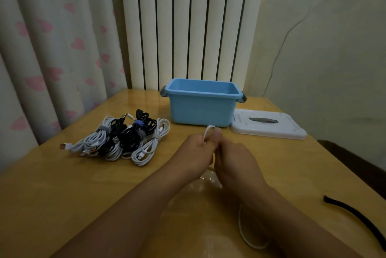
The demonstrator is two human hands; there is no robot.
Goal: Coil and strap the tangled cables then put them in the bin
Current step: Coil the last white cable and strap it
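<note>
Head view, downward over table (62, 184)

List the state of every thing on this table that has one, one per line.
blue bin: open, lid off, looks empty
white lid: flat on the table, right of the bin
cable bundles: coiled, strapped, piled left of the bin
white cable: held in both hands, not yet strapped
black strap: loose, unused
left hand: gripping the cable
right hand: gripping the cable
</note>
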